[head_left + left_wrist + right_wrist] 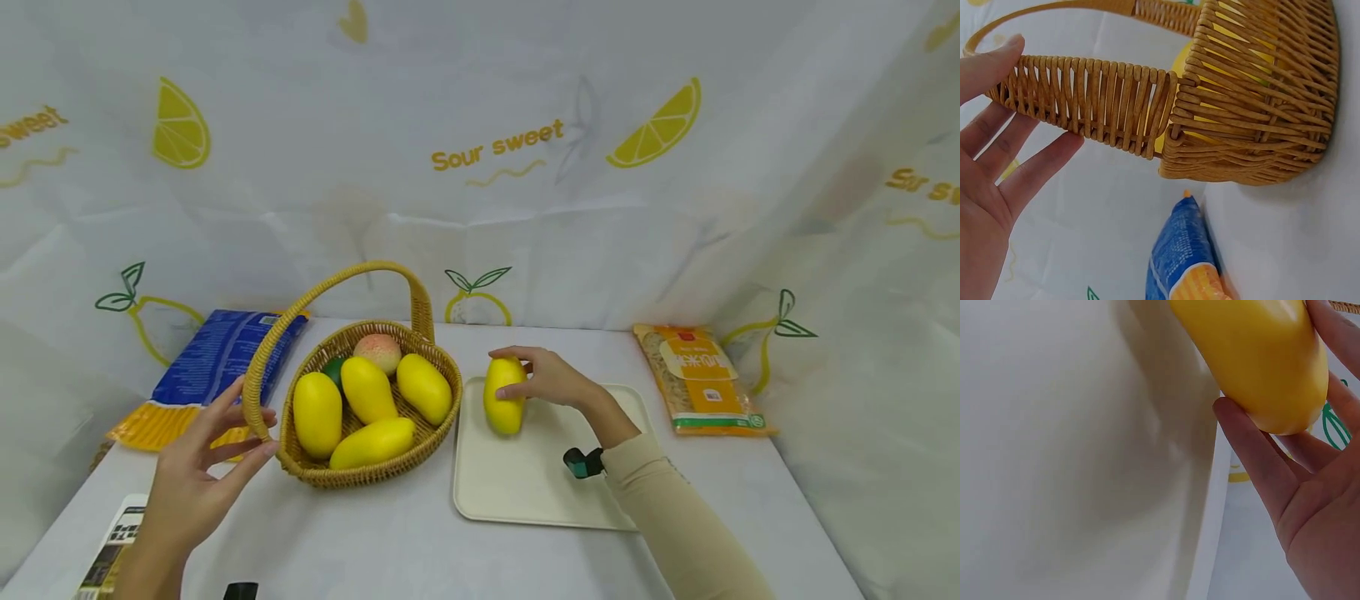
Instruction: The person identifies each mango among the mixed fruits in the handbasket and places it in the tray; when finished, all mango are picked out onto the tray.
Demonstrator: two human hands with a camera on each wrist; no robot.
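Note:
A wicker basket (330, 478) stands left of centre, its arched handle (264, 354) rising over it. My left hand (197, 473) pinches the handle's near left side low down, thumb on one face and fingers on the other, as the left wrist view shows on the woven handle (1094, 100). Inside the basket lie several yellow mangoes (371, 444), a pinkish peach (377, 353) and a mostly hidden dark green fruit (334, 369). My right hand (553, 380) grips another yellow mango (501, 415) over the left part of a cream tray (525, 487); its fingers wrap the mango (1266, 359) in the right wrist view.
A blue and orange bag (217, 358) lies behind the left hand. At the right back rests an orange-trimmed food packet (697, 379). A printed card or packet (112, 554) shows at the near left, partly under the left forearm. A lemon-print curtain (495, 83) hangs behind the table.

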